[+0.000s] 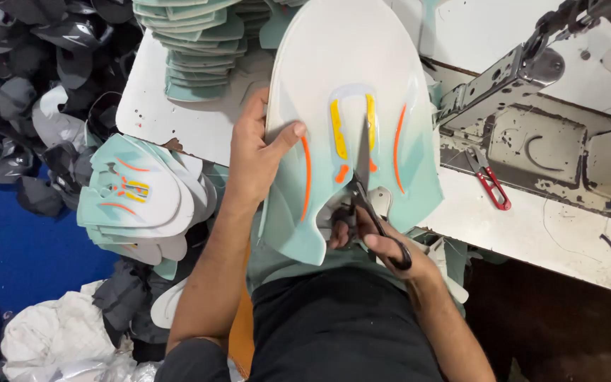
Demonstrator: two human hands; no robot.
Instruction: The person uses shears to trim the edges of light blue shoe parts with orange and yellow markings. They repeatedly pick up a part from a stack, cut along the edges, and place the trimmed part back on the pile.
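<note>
My left hand [257, 152] grips the left edge of a large white and mint-green shoe-upper piece [355, 64] with orange and yellow stripes, thumb on its face. My right hand [376, 240] holds black-handled scissors [366, 189] below the piece. The blades point up into the central slot between the two yellow stripes. The piece is held up over my lap, in front of the white table.
A stack of finished mint pieces [139, 198] lies to the left, and another stack [199, 49] sits on the white board at the top. Dark grey pieces [30, 71] are piled far left. A sewing machine [532, 113] and red-handled snips [491, 182] are on the right table.
</note>
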